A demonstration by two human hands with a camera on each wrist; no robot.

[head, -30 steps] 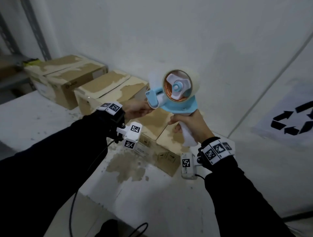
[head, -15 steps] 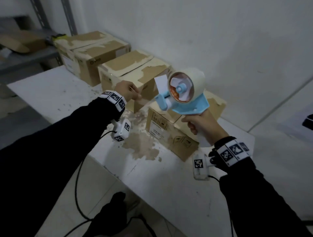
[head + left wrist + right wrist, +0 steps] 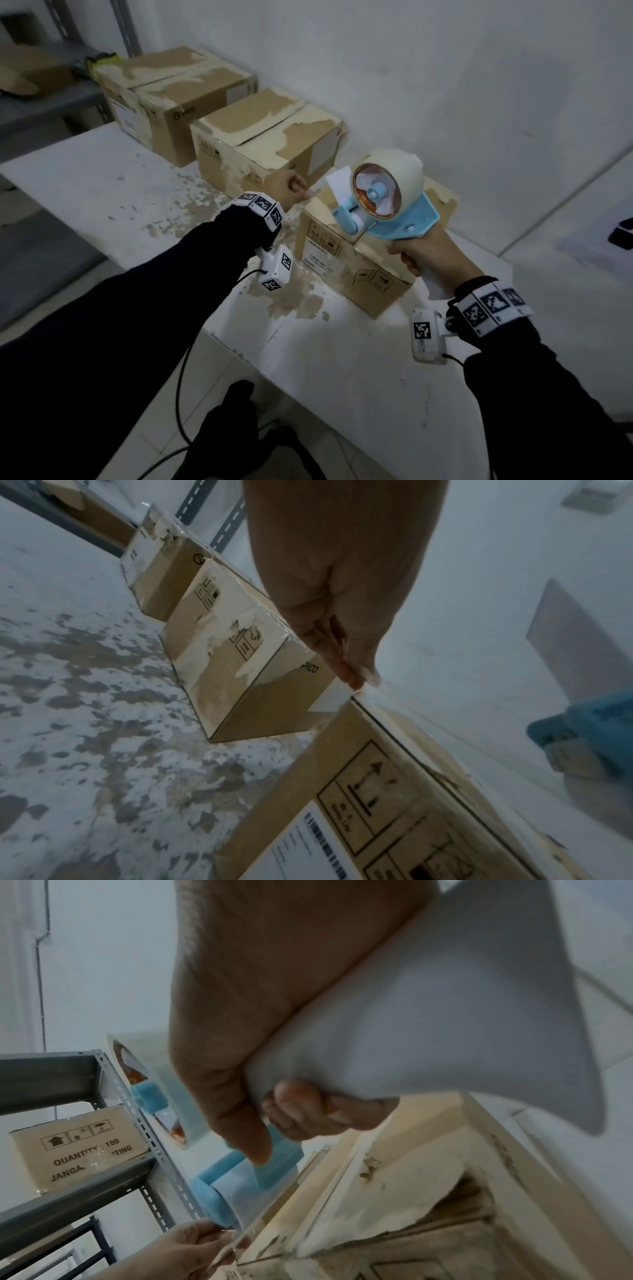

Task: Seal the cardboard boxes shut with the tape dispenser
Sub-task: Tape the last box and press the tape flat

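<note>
Three cardboard boxes stand in a row on the white table [image 3: 102, 192]: a far one [image 3: 178, 99], a middle one [image 3: 260, 144] and the nearest one [image 3: 346, 267]. My right hand [image 3: 407, 253] grips the white handle of the blue tape dispenser [image 3: 387, 202], held just above the nearest box's top. My left hand [image 3: 306, 193] pinches the free end of the clear tape [image 3: 240, 1229] at that box's upper left edge. In the left wrist view my fingertips [image 3: 356, 674] meet right over the box's corner [image 3: 377, 750]. The stretched tape is barely visible.
A grey metal shelf [image 3: 51, 102] with cardboard on it stands at the far left. The wall runs close behind the boxes. The tabletop has peeled brown patches [image 3: 294, 298]. A cable [image 3: 181, 377] hangs from my left wrist past the table's front edge.
My left hand has drawn away from the dispenser's mouth, down to the nearest box's left edge. The dispenser has come lower over that box.
</note>
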